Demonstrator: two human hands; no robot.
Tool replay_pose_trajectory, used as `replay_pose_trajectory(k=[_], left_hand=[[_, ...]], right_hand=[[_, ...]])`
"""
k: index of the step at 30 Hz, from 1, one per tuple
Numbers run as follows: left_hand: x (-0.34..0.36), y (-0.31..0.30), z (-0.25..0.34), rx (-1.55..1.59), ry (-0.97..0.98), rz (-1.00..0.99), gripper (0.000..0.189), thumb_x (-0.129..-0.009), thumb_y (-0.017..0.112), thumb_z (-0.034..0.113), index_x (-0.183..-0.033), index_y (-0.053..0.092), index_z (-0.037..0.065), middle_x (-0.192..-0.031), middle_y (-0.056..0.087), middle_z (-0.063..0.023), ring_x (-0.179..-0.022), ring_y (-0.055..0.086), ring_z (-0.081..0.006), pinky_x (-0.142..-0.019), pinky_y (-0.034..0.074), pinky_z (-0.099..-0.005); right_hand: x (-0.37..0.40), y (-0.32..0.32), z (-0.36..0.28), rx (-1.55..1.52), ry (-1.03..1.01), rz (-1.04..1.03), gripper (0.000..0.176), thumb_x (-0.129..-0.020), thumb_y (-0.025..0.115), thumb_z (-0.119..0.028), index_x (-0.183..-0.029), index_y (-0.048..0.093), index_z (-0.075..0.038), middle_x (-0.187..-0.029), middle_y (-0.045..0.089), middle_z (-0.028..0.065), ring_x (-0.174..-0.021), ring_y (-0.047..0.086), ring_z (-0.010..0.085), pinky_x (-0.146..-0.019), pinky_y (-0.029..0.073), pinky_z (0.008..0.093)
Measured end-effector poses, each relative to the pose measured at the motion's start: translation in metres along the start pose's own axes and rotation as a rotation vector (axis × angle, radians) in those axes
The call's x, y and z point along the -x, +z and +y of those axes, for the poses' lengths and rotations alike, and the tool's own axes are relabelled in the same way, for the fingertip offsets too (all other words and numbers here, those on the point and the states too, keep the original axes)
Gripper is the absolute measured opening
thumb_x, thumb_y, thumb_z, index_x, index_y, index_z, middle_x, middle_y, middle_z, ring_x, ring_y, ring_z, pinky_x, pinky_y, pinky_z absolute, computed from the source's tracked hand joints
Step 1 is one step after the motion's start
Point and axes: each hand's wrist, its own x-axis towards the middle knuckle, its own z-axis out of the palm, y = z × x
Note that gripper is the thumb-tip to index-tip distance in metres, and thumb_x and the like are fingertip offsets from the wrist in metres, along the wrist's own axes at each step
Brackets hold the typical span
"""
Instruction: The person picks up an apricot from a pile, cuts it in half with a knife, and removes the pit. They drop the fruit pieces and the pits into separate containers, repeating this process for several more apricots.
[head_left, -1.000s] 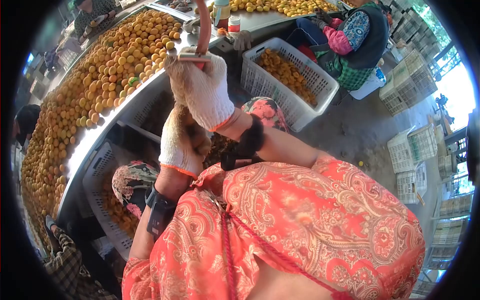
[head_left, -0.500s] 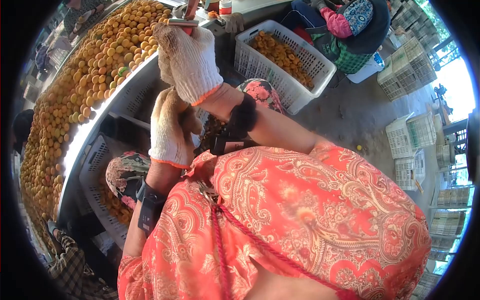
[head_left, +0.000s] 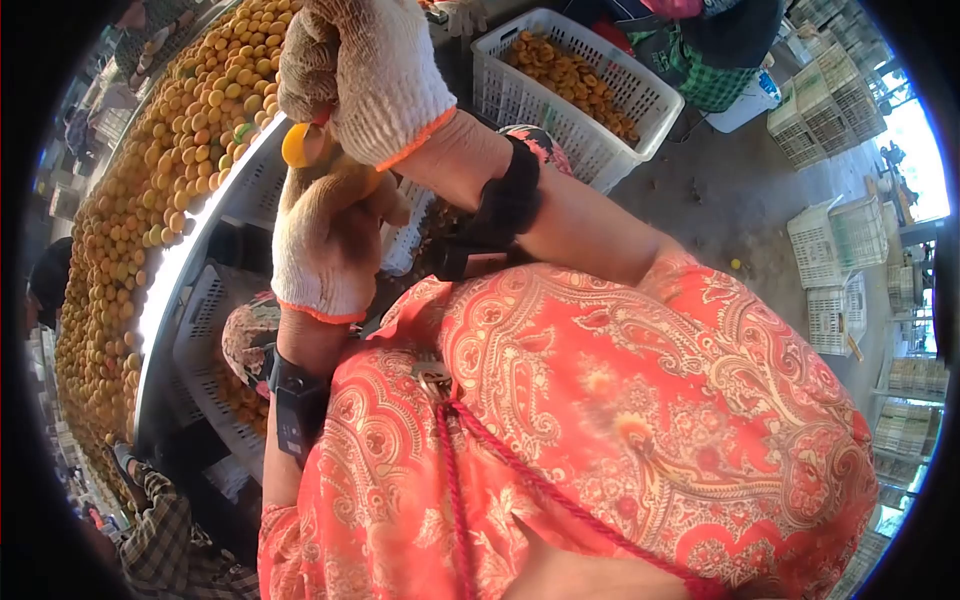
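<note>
My left hand [head_left: 325, 235], in a soiled white knit glove with an orange cuff, is closed around a yellow-orange apricot [head_left: 302, 146] that shows above its fingers. My right hand [head_left: 370, 80], gloved the same way, forms a fist just above the fruit. A small red piece of a tool [head_left: 322, 114] pokes out under this fist, beside the apricot; the rest is hidden by the glove. Left of both hands, many whole apricots [head_left: 205, 135] cover the sorting table [head_left: 165, 255].
A white crate [head_left: 640, 145] of halved apricots [head_left: 570, 85] stands at upper right, near a co-worker in green check [head_left: 700, 72]. Another crate [head_left: 200, 335] sits below the table edge. Stacked crates [head_left: 835, 240] line the right side. A checked sleeve [head_left: 165, 530] shows lower left.
My right hand has come up and slightly left, its fist now turned over the left hand. An apricot now shows between them. The whole view has shifted a little.
</note>
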Motion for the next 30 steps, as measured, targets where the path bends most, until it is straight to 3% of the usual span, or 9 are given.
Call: replay_pose_trajectory(k=[9, 11, 13, 15, 17, 19, 22, 25, 30], left_hand=[[-0.003, -0.023, 0.012, 0.612, -0.343, 0.232, 0.043, -0.100, 0.055, 0.041, -0.127, 0.055, 0.008, -0.105, 0.062, -0.0088, -0.087, 0.062, -0.0217, -0.063, 0.048, -0.0330], [-0.005, -0.048, 0.007, 0.653, -0.315, -0.104, 0.042, -0.101, 0.052, 0.042, -0.126, 0.056, 0.007, -0.105, 0.062, -0.0107, -0.083, 0.061, -0.0216, -0.062, 0.047, -0.0318], [-0.003, -0.046, 0.012, 0.594, -0.256, -0.007, 0.045, -0.102, 0.050, 0.043, -0.125, 0.056, 0.005, -0.106, 0.063, -0.0138, -0.081, 0.060, -0.0232, -0.062, 0.047, -0.0333], [0.000, -0.046, 0.013, 0.515, -0.125, 0.233, 0.045, -0.102, 0.049, 0.042, -0.125, 0.056, 0.003, -0.107, 0.063, -0.0161, -0.081, 0.060, -0.0259, -0.064, 0.048, -0.0370], [-0.002, -0.049, 0.012, 0.554, -0.093, 0.206, 0.043, -0.103, 0.050, 0.040, -0.124, 0.056, 0.002, -0.108, 0.063, -0.0175, -0.081, 0.061, -0.0281, -0.070, 0.054, -0.0435], [-0.003, -0.028, 0.015, 0.436, -0.029, 0.481, 0.039, -0.103, 0.051, 0.036, -0.122, 0.057, 0.003, -0.109, 0.064, -0.0163, -0.087, 0.063, -0.0262, -0.077, 0.057, -0.0482], [0.002, -0.058, 0.008, 0.366, -0.011, 0.363, 0.031, -0.103, 0.052, 0.032, -0.118, 0.058, 0.006, -0.103, 0.067, -0.0110, -0.084, 0.068, -0.0213, -0.070, 0.061, -0.0420], [0.015, -0.051, 0.026, 0.234, 0.004, 0.464, 0.025, -0.105, 0.050, 0.032, -0.108, 0.060, 0.009, -0.086, 0.067, -0.0065, -0.073, 0.066, -0.0180, -0.065, 0.058, -0.0367], [0.039, -0.060, 0.047, 0.119, 0.105, 0.465, 0.030, -0.103, 0.052, 0.031, -0.112, 0.060, 0.004, -0.095, 0.068, -0.0118, -0.074, 0.069, -0.0256, -0.064, 0.063, -0.0435]], right_hand=[[-0.012, 0.000, -0.006, -0.239, 0.143, 0.100, 0.031, -0.091, 0.062, -0.026, -0.067, 0.046, -0.014, -0.050, 0.043, 0.0036, -0.035, 0.038, 0.0211, -0.036, 0.034, 0.0362], [-0.008, -0.007, -0.018, -0.052, 0.135, 0.051, 0.029, -0.090, 0.061, -0.023, -0.066, 0.048, -0.013, -0.050, 0.043, 0.0020, -0.035, 0.038, 0.0176, -0.035, 0.033, 0.0335], [0.010, -0.004, -0.036, 0.477, 0.197, 0.094, 0.020, -0.088, 0.066, -0.020, -0.073, 0.057, -0.009, -0.051, 0.048, 0.0007, -0.036, 0.040, 0.0132, -0.035, 0.033, 0.0334], [0.016, -0.022, -0.021, 0.553, 0.290, -0.023, 0.017, -0.087, 0.070, -0.019, -0.089, 0.065, -0.002, -0.060, 0.059, 0.0019, -0.045, 0.053, 0.0121, -0.042, 0.044, 0.0328], [0.028, -0.032, 0.005, 0.965, -0.039, -0.243, 0.027, -0.088, 0.072, -0.022, -0.101, 0.067, 0.001, -0.072, 0.066, 0.0039, -0.060, 0.062, 0.0146, -0.058, 0.053, 0.0301], [0.034, -0.034, 0.010, 1.025, 0.204, -0.313, 0.028, -0.088, 0.071, -0.019, -0.108, 0.067, -0.001, -0.085, 0.073, 0.0130, -0.077, 0.071, 0.0208, -0.072, 0.056, 0.0327], [0.034, -0.026, 0.014, 1.191, 0.297, -0.455, 0.029, -0.089, 0.069, -0.014, -0.113, 0.065, 0.000, -0.091, 0.073, 0.0146, -0.083, 0.073, 0.0200, -0.073, 0.058, 0.0329], [0.041, -0.003, 0.019, 0.917, 0.459, -0.455, 0.023, -0.092, 0.064, -0.005, -0.114, 0.064, 0.002, -0.094, 0.074, 0.0132, -0.088, 0.072, 0.0170, -0.076, 0.059, 0.0303], [0.042, 0.006, 0.039, 0.726, 0.581, -0.447, 0.018, -0.096, 0.060, -0.005, -0.111, 0.063, 0.005, -0.100, 0.073, 0.0113, -0.093, 0.071, 0.0160, -0.080, 0.059, 0.0286]])
